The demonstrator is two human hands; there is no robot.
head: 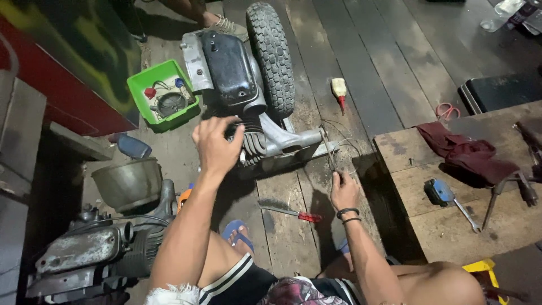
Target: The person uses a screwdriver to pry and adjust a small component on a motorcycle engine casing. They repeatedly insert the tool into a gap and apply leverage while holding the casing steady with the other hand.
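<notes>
Engine (254,113) with its tyre (271,56) is laid on plank floor, hemmed by a green tray (137,90) and wooden bench (451,192). Its finned cylinder is clasped by the left hand (215,144); thin wire (329,149) is pinched by the right hand (344,191), fingertips barely discernible.

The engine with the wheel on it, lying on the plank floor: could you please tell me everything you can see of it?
The engine lies on its side on the wooden floor, grey cast metal with a finned cylinder and a dark, grimy cover plate. A knobbly black tyre stands at its far end. The left hand rests on the fins; the right hand pinches a thin wire running toward the casing. A green tray sits beside it.
</notes>
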